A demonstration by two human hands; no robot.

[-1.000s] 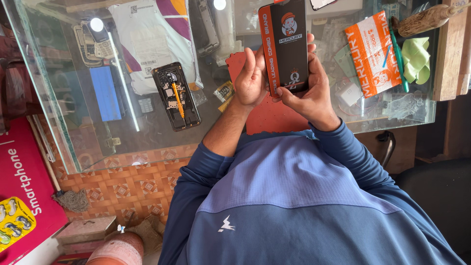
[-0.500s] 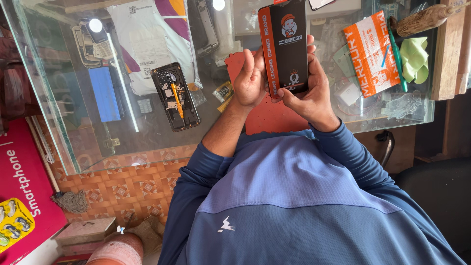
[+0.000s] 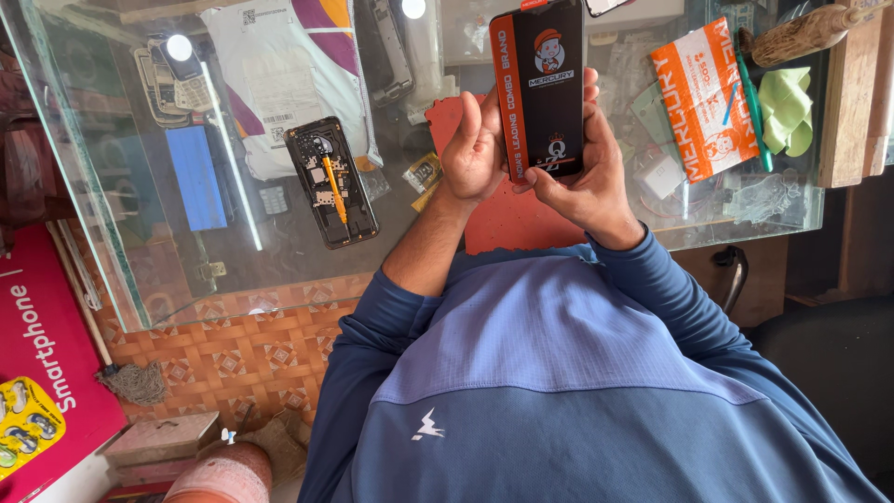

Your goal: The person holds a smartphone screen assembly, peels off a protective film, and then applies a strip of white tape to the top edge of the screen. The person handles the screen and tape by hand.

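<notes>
Fingers [image 3: 492,110] of both hands are curled around one black and orange flat package [image 3: 545,88], held upright above the glass counter [image 3: 233,261]. Left hand [image 3: 473,149] grips the package's orange long edge, thumb and fingers closed on it. Right hand [image 3: 587,172] supports the lower end and the opposite edge, fingers wrapped behind the package and shut on it.

Layout, left to right:
- Pink carton [image 3: 42,373] stands on the floor beside the counter.
- Blue flat item [image 3: 196,177] and an old keypad phone [image 3: 172,79] are seen through the glass.
- White mailing bag [image 3: 279,65] lies on the counter.
- Opened phone body [image 3: 331,182], its back cover off and internals exposed, lies just beside the bag; a yellow strip runs along it.
- Red mat [image 3: 507,224] lies directly beneath the hands.
- Orange and white pouch [image 3: 698,98] lies right of the hands.
- Green cloth [image 3: 787,112] lies near the counter's right edge, beside a wooden block [image 3: 852,102].
</notes>
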